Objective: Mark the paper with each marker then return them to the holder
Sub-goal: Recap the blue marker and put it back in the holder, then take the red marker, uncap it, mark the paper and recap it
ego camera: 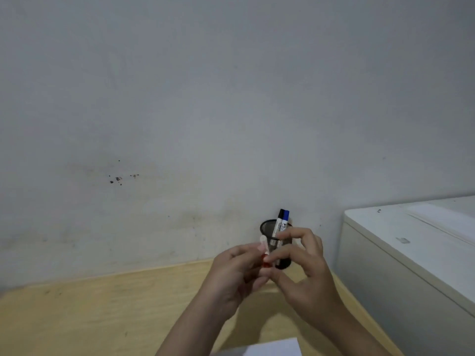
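A black mesh holder [267, 228] stands at the back of the wooden table by the wall. A black-capped marker [279, 222] and a blue-capped marker [284, 223] stand upright in it. In front of the holder both hands meet around a red marker [264, 258] with a white barrel. My left hand [231, 276] grips the barrel. My right hand [303, 265] pinches the marker's red end between thumb and fingers. Whether the cap is on or off is blurred. A corner of white paper [272, 348] shows at the bottom edge.
The light wooden table [90, 317] runs along a grey stained wall [180, 111]. A white cabinet or appliance [411, 253] stands close against the table's right side, slightly higher than the tabletop.
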Demonstrator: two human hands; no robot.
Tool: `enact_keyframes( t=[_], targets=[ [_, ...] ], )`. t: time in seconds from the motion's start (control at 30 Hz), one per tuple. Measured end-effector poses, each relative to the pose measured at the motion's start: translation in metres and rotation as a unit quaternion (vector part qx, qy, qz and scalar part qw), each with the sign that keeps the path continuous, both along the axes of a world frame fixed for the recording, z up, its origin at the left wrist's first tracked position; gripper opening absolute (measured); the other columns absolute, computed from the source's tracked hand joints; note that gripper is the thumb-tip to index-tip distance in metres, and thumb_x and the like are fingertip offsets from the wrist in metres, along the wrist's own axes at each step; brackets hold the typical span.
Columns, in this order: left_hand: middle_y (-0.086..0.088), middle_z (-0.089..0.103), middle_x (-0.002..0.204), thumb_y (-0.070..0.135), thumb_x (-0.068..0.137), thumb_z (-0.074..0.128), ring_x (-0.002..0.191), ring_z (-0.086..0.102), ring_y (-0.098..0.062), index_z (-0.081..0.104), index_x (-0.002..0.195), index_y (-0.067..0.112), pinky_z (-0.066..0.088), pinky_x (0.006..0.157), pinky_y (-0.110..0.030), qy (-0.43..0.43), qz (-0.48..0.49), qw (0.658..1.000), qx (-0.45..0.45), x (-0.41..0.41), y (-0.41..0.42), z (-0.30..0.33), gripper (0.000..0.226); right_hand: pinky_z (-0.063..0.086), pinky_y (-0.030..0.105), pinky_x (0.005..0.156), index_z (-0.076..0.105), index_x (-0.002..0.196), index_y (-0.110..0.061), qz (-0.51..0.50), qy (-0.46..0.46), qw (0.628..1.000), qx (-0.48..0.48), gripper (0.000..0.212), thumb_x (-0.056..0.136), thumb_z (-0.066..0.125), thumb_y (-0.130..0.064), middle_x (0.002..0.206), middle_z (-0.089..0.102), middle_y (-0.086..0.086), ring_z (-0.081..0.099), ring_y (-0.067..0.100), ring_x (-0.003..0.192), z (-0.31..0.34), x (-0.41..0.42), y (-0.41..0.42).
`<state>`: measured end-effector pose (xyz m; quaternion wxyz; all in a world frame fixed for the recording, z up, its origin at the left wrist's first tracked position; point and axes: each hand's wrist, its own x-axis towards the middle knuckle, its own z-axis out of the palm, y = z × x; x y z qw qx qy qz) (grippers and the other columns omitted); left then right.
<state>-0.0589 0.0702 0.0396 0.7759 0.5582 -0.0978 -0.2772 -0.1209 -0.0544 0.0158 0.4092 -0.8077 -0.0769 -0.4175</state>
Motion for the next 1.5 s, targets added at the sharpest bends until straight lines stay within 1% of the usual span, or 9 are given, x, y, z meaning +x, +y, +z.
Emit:
enact_keyframes(
  t=[0.07, 0.2, 0.43, 0.57, 0.73, 0.97, 1.13, 1.27, 1.5],
  targets=[
    [-0.009, 0.071, 0.067, 0.007, 0.079, 0.067, 0.055, 0.064, -0.015, 0.066, 0.098, 0.005, 0.053, 0.048, -0.021, 0.017, 0.036, 0.999, -0.020, -0.016, 0.017, -0.005, 0.019, 0.033, 0.011, 0.095, 0.069, 0.078, -0.037, 0.009, 0.005, 1.000, -0.004, 0.016, 0.066, 0.074, -0.048, 0.110, 0.049, -0.021, 0.047, 0.009, 0.115, -0.010, -0.017, 0.016],
    [-0.013, 0.075, 0.076, 0.003, 0.077, 0.070, 0.064, 0.066, -0.018, 0.068, 0.097, 0.008, 0.054, 0.055, -0.025, -0.043, 0.094, 0.995, 0.004, -0.047, 0.055, -0.017, 0.021, 0.039, 0.017, 0.091, 0.071, 0.086, -0.042, 0.028, 0.043, 0.993, 0.104, 0.024, 0.064, 0.076, -0.049, 0.107, 0.059, -0.018, 0.054, 0.007, 0.114, -0.023, -0.045, 0.040],
    [-0.017, 0.063, 0.066, 0.000, 0.076, 0.070, 0.061, 0.051, -0.021, 0.071, 0.079, 0.005, 0.041, 0.053, -0.018, -0.177, 0.128, 0.974, 0.055, -0.095, 0.104, -0.049, 0.006, 0.050, 0.019, 0.060, 0.070, 0.087, -0.018, 0.036, 0.112, 0.934, 0.338, 0.011, 0.076, 0.073, -0.017, 0.063, 0.069, -0.006, 0.060, 0.010, 0.062, -0.034, -0.064, 0.092],
    [-0.012, 0.074, 0.077, 0.005, 0.076, 0.073, 0.071, 0.064, -0.014, 0.072, 0.081, 0.009, 0.049, 0.065, -0.021, -0.215, 0.141, 0.963, 0.077, -0.112, 0.125, -0.061, 0.006, 0.046, 0.031, 0.056, 0.058, 0.098, -0.009, 0.057, 0.164, 0.890, 0.421, 0.022, 0.080, 0.070, -0.016, 0.050, 0.060, -0.003, 0.053, 0.009, 0.045, -0.042, -0.073, 0.120],
    [0.000, 0.073, 0.071, 0.001, 0.071, 0.076, 0.065, 0.061, -0.006, 0.072, 0.078, 0.009, 0.049, 0.060, -0.016, -0.216, 0.193, 0.953, 0.093, -0.125, 0.140, -0.070, 0.011, 0.045, 0.024, 0.048, 0.062, 0.077, -0.004, 0.096, 0.177, 0.887, 0.417, 0.015, 0.086, 0.062, -0.016, 0.050, 0.053, -0.001, 0.046, 0.012, 0.044, -0.046, -0.083, 0.135],
    [-0.001, 0.076, 0.075, -0.005, 0.063, 0.079, 0.072, 0.068, -0.014, 0.076, 0.073, 0.023, 0.055, 0.068, -0.026, -0.236, 0.202, 0.944, 0.109, -0.131, 0.146, -0.071, 0.029, 0.039, 0.031, 0.044, 0.063, 0.082, 0.000, 0.148, 0.209, 0.885, 0.389, 0.028, 0.079, 0.064, -0.028, 0.051, 0.054, 0.000, 0.044, 0.015, 0.039, -0.047, -0.094, 0.136],
    [0.001, 0.074, 0.065, -0.005, 0.061, 0.082, 0.060, 0.063, -0.007, 0.072, 0.065, 0.010, 0.049, 0.060, -0.014, -0.249, 0.216, 0.937, 0.118, -0.131, 0.140, -0.073, 0.018, 0.043, 0.024, 0.043, 0.062, 0.082, 0.001, 0.178, 0.179, 0.904, 0.346, 0.031, 0.076, 0.063, -0.030, 0.052, 0.057, 0.003, 0.046, 0.014, 0.040, -0.048, -0.094, 0.131],
    [0.003, 0.075, 0.069, 0.015, 0.059, 0.079, 0.066, 0.067, -0.009, 0.072, 0.068, 0.016, 0.051, 0.066, -0.014, -0.275, 0.210, 0.929, 0.129, -0.129, 0.138, -0.074, 0.011, 0.042, 0.022, 0.045, 0.062, 0.078, -0.004, 0.197, 0.163, 0.909, 0.330, 0.022, 0.082, 0.063, -0.026, 0.056, 0.060, 0.005, 0.046, 0.014, 0.042, -0.054, -0.092, 0.127],
    [-0.004, 0.076, 0.071, 0.003, 0.073, 0.074, 0.068, 0.069, -0.012, 0.075, 0.071, 0.011, 0.054, 0.066, -0.020, -0.258, 0.209, 0.933, 0.137, -0.110, 0.148, -0.067, 0.009, 0.040, 0.022, 0.044, 0.064, 0.080, -0.009, 0.170, 0.091, 0.901, 0.388, 0.014, 0.083, 0.055, -0.020, 0.049, 0.053, -0.004, 0.042, 0.008, 0.042, -0.051, -0.083, 0.105]
  ],
)
